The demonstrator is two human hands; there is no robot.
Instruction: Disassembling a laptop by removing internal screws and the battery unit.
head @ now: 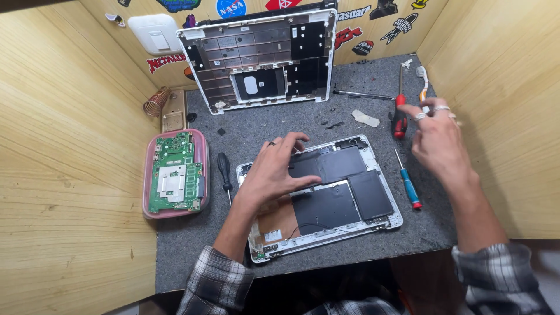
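Note:
An opened white laptop base (382,220) lies on the grey mat, with flat black battery cells (344,186) inside. My left hand (274,169) rests on its upper left part, fingers spread, fingertips on a black cell. My right hand (437,137) hovers above the mat to the right of the laptop, fingers loosely curled and wearing rings; whether it pinches something small cannot be told. A blue-handled screwdriver (408,184) lies just below that hand, and a red-handled screwdriver (399,116) just left of it.
A detached laptop cover (262,58) leans against the stickered back wall. A pink tray (147,175) holding a green circuit board (175,172) sits at the left, a black screwdriver (223,166) beside it. A toothbrush (422,81) and a copper coil (156,100) lie farther back. Wooden walls close both sides.

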